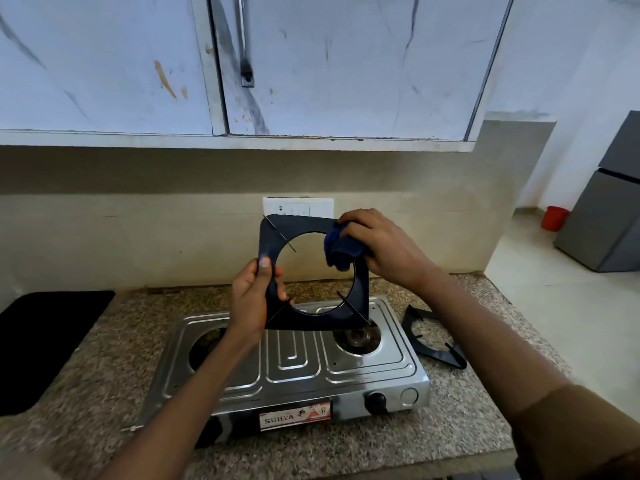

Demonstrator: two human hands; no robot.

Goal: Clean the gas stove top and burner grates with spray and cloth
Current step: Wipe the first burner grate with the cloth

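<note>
A red and white label on the front of the steel gas stove [294, 362] reads "SURYA"; no other writing can be read. The stove sits on a speckled stone worktop [104, 368] and has two burners, both bare of grates, and one black knob [375, 400] beside a round pale fitting. Two dark burner grates are in view: one grate [277, 244] is held upright above the stove, blocking part of the white switch plate [298, 206] on the wall, and a second grate [434, 336] lies flat on the worktop just right of the stove. The left hand [251, 299] grips the raised grate's lower left edge, fingers curled round it with the thumb on the front. The right hand [377, 247] clamps a bunched blue cloth [341, 249] against the grate's upper right side. A black mat [45, 341] lies at far left; a red bucket [555, 218] and grey refrigerator [609, 209] stand at right.
</note>
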